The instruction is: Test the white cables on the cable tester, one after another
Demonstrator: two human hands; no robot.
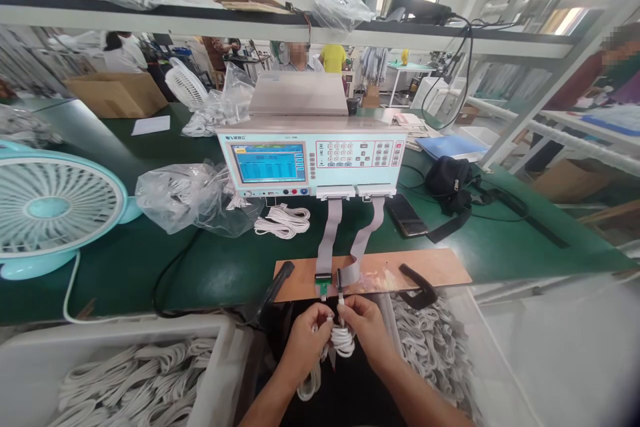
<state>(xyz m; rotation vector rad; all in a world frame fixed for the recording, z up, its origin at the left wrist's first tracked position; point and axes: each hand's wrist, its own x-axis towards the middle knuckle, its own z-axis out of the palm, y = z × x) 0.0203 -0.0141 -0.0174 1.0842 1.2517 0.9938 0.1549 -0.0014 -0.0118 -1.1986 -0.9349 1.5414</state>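
My left hand (305,337) and my right hand (367,327) are both closed on a coiled white cable (343,340), just below the front edge of a brown board (435,267). Each hand pinches one end of the cable close to two small connectors (330,283) fixed on the board. Grey ribbon cables (330,233) run from these connectors up to a pale blue tester (313,160) with a lit screen. A second loop of white cable (310,383) hangs below my left hand.
A white bin of coiled cables (140,373) sits at lower left, another pile of cables (425,340) at lower right. A turquoise fan (50,203), bagged cables (190,197), a loose coil (283,220), a phone (405,215) and a black pouch (450,180) lie on the green table. People work behind.
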